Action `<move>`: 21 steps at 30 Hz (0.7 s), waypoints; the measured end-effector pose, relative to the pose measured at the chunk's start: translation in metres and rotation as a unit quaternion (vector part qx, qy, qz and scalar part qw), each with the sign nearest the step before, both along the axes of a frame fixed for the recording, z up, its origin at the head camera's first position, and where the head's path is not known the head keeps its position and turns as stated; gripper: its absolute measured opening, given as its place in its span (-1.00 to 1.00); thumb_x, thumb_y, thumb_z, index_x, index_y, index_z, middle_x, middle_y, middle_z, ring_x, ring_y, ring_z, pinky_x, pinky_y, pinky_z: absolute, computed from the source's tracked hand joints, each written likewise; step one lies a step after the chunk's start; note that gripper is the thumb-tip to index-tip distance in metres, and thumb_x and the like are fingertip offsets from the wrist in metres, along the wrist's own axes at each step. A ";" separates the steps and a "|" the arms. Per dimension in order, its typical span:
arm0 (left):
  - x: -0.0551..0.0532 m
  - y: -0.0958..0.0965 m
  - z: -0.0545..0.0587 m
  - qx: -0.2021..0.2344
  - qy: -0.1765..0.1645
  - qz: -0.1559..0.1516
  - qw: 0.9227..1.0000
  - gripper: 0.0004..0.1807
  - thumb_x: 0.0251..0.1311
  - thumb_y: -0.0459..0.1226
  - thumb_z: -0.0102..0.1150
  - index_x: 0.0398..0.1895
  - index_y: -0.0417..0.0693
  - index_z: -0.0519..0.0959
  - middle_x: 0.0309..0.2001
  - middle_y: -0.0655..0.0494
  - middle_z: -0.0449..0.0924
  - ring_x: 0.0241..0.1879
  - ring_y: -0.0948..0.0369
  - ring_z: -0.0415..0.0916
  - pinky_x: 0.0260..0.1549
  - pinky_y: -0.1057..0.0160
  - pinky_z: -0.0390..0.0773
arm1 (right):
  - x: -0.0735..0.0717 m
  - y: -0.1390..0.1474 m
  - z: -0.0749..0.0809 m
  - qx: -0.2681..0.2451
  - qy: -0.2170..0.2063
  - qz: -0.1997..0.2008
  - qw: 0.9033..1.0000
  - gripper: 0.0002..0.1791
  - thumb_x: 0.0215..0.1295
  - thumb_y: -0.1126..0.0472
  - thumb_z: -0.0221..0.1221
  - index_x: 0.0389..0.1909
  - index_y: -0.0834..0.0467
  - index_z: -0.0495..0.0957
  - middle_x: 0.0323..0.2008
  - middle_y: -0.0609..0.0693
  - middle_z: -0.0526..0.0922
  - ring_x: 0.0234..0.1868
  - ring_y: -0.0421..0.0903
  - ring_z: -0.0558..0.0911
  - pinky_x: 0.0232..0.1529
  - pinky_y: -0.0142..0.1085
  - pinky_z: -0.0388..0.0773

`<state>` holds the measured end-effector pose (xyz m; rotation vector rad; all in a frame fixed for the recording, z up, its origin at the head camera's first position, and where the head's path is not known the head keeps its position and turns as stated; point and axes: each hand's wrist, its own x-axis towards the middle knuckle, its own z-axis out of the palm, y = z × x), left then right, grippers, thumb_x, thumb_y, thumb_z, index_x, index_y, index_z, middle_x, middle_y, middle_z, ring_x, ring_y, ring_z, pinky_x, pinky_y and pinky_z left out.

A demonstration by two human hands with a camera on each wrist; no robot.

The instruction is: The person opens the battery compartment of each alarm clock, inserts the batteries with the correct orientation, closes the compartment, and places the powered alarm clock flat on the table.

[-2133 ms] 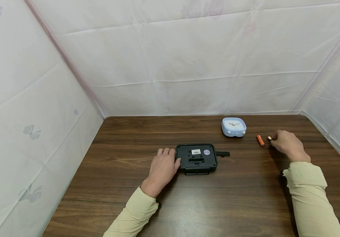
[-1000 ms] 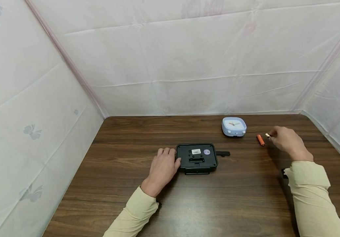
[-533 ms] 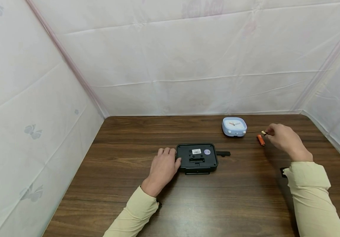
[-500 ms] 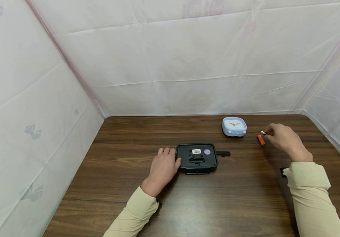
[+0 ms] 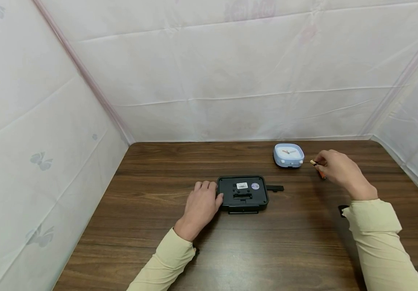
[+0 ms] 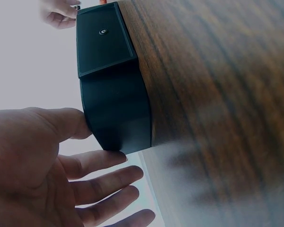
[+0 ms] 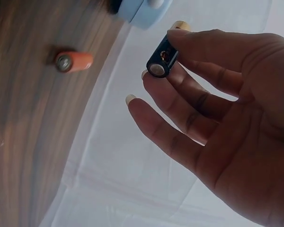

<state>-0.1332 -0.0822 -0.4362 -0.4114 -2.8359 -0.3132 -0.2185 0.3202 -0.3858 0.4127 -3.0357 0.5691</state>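
A black rectangular device [image 5: 243, 192] lies on the table with its back up, showing stickers and an open battery slot. My left hand [image 5: 200, 210] grips its left end; in the left wrist view the thumb and index finger are on either side of the device's corner [image 6: 116, 111]. Above the table at the right, my right hand [image 5: 341, 171] pinches a black-and-gold battery [image 7: 162, 59] between thumb and fingers. Below it on the table lies an orange battery [image 7: 75, 61], partly hidden by the hand in the head view.
A small black strip, like a battery cover [image 5: 275, 188], lies just right of the device. A light blue clock [image 5: 288, 155] stands farther back, left of the right hand. White sheeting [image 5: 212, 81] walls in the back and sides of the brown wooden table [image 5: 150, 173].
My right hand has moved left with the black-and-gold battery, from right of the orange battery to over it. The left hand and the device have stayed put.
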 end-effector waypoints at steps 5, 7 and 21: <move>0.000 0.000 0.000 0.005 0.001 -0.001 1.000 -0.72 0.42 -0.17 0.37 -0.07 -0.25 0.68 -0.13 -0.09 0.68 -0.07 -0.04 0.54 -0.24 0.03 0.66 | 0.002 -0.010 0.001 0.007 0.023 0.015 1.000 -0.81 0.37 0.39 0.30 -0.07 0.40 0.64 -0.20 0.28 0.66 -0.20 0.20 0.66 -0.18 0.19 0.57; 0.000 0.000 0.000 0.007 0.001 -0.002 1.000 -0.73 0.42 -0.18 0.37 -0.07 -0.25 0.68 -0.13 -0.09 0.68 -0.07 -0.04 0.54 -0.25 0.04 0.65 | 0.003 -0.013 0.001 0.010 0.030 0.023 0.999 -0.83 0.35 0.41 0.30 -0.10 0.40 0.65 -0.21 0.26 0.65 -0.19 0.21 0.66 -0.18 0.19 0.57; 0.000 0.002 0.001 0.001 0.003 -0.004 1.000 -0.72 0.43 -0.18 0.37 -0.06 -0.25 0.68 -0.13 -0.09 0.69 -0.09 -0.03 0.55 -0.25 0.06 0.66 | 0.009 -0.042 0.000 0.015 0.046 0.069 0.996 -0.89 0.32 0.40 0.36 -0.20 0.33 0.65 -0.27 0.15 0.64 -0.25 0.13 0.66 -0.20 0.11 0.60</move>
